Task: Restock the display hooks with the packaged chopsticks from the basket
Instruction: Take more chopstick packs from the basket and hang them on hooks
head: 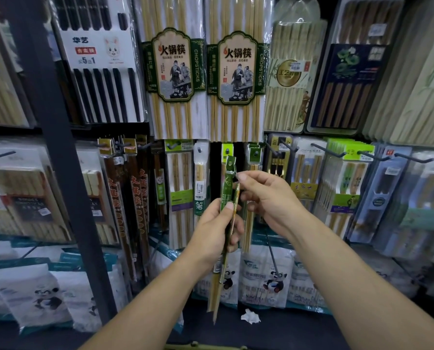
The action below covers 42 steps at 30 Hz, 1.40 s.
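A slim green-labelled chopstick pack (228, 188) stands almost upright in front of the display, its edge turned toward me. My left hand (217, 229) grips it around the middle. My right hand (266, 198) pinches its top part between thumb and fingers, just below the hang tab. Behind the tab, similar green-headed packs (255, 154) hang on short hooks in the lower row. A sliver of the basket rim (205, 346) shows at the bottom edge; its contents are hidden.
Large hot-pot chopstick packs (237, 69) hang in the row above. More packs fill hooks left and right (347, 178). A dark upright post (59, 157) crosses the left side. Panda-printed bags (266, 276) line the bottom shelf, with a crumpled white scrap (250, 316) in front.
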{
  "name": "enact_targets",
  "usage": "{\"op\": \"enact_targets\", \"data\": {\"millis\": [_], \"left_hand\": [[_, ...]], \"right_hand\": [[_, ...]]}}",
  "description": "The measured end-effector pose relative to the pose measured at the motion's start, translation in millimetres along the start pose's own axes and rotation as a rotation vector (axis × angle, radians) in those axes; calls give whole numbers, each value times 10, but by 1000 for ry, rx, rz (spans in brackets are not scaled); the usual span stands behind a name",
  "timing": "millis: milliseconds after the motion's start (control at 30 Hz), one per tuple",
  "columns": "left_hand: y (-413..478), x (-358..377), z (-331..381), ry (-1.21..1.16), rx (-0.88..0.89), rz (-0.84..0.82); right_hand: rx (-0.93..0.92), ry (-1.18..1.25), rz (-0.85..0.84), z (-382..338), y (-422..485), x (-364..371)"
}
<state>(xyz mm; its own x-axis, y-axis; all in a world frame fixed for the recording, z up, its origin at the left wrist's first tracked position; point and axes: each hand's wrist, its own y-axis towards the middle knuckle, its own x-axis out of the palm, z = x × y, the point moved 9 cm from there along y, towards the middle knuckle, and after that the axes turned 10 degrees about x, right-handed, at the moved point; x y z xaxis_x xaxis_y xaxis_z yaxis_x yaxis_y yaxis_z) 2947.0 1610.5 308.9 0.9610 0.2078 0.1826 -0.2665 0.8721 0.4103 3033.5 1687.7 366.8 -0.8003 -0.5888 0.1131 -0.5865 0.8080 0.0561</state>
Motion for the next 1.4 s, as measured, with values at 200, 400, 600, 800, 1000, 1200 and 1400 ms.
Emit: {"op": "enact_targets", "data": {"millis": [200, 400, 600, 800, 1000, 1200, 1400], "left_hand": [[8, 20, 5, -27, 14, 32], [75, -146, 0, 182, 55, 132], [51, -174, -24, 222, 28, 110], [62, -174, -47, 198, 8, 81], [72, -181, -70, 210, 13, 74], [71, -166, -44, 222, 25, 69], [97, -186, -7, 209, 27, 108]], "right_hand": [[8, 46, 76, -20, 30, -79], [-133, -47, 390, -304, -10, -357], [-161, -63, 493, -359, 74, -381], [-166, -18, 560, -308, 115, -426], [-162, 23, 585, -302, 107, -419], [-168, -15, 619, -260, 149, -456], [-204, -124, 668, -242, 142, -505]]}}
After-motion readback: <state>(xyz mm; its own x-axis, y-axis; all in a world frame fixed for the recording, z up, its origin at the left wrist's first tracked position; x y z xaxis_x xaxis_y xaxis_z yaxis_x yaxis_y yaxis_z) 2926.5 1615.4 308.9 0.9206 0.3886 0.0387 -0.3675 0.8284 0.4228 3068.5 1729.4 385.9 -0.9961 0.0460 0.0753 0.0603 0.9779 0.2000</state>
